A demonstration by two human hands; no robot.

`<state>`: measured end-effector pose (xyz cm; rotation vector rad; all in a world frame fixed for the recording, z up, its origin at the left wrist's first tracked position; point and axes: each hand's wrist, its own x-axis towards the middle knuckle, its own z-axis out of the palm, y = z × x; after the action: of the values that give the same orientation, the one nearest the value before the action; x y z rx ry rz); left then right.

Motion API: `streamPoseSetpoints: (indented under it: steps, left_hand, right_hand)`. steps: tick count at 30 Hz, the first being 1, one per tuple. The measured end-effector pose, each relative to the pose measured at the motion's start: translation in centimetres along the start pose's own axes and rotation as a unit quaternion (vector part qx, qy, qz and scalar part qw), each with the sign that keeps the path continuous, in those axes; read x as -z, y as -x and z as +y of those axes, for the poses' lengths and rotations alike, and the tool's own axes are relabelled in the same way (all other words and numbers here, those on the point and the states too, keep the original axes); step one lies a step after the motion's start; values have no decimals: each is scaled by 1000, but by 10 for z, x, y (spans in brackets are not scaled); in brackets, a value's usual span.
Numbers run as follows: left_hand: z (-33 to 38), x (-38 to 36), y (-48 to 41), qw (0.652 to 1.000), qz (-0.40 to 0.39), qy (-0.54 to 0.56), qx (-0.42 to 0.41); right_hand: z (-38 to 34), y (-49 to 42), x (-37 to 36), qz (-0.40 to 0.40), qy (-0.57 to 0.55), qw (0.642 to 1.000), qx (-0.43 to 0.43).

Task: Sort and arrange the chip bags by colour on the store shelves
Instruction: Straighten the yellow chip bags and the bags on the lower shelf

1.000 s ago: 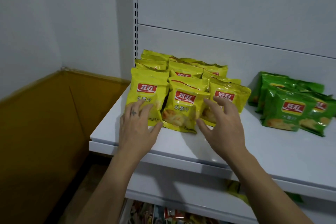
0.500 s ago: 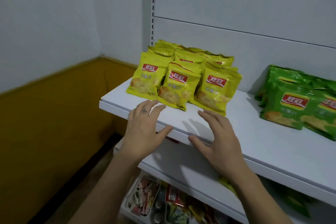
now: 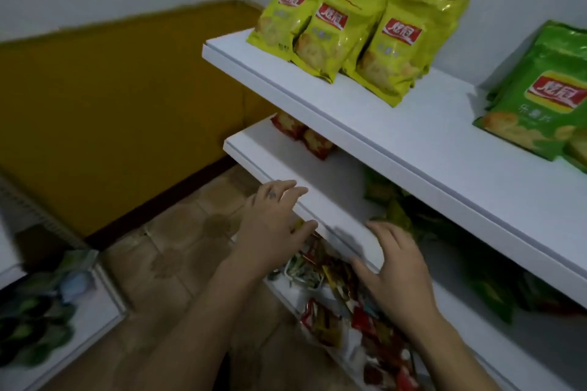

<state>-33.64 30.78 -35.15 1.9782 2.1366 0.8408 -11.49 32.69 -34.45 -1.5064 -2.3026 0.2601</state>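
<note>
White metal shelves (image 3: 413,143) hold glossy yellow foil chip bags (image 3: 349,28), likely light and crushable; pinch the top seams. Below them, left hand (image 3: 273,219) and right hand (image 3: 394,270) are spread, empty.

The fingers (image 3: 286,191) of the left hand (image 3: 273,222) and the fingers (image 3: 382,232) of the right hand (image 3: 400,273) lie at the front edge of the middle shelf (image 3: 286,155), left ones to the left. Above and behind them runs the upper shelf (image 3: 413,143). A cluster of chip bags (image 3: 343,25) stands on its left end, high beyond the fingers. A second stack of chip bags (image 3: 546,89) lies on it well to their right, apart from the cluster. On the middle shelf, two bags (image 3: 301,135) sit at the back beyond the left fingers, and a heap of bags (image 3: 392,205) lies just behind the right fingers. Beneath both hands the bottom shelf (image 3: 295,292) holds small packets (image 3: 336,305). Left of the fingers lies the floor (image 3: 190,232), then a low shelf (image 3: 104,301) carrying other packets (image 3: 31,324).
</note>
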Motion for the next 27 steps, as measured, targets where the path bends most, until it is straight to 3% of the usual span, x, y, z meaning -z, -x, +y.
streamPoseSetpoints:
  steps: [5, 12, 18, 23, 27]
  left_hand:
    - [8, -41, 23, 995, -85, 46, 25]
    - [-7, -84, 24, 977, -202, 74, 9]
    - [-18, -91, 30, 976, -207, 70, -16]
    - [-17, -84, 42, 976, -201, 86, -12]
    - [-18, -79, 51, 974, -206, 97, -1]
  right_hand:
    - [34, 20, -26, -51, 7, 996, -78]
    - [83, -3, -70, -100, 117, 972, -177]
    - [106, -26, -88, -166, 131, 941, -265]
    - [102, -25, -88, -130, 178, 939, -262]
    - [99, -17, -84, -109, 123, 954, -252]
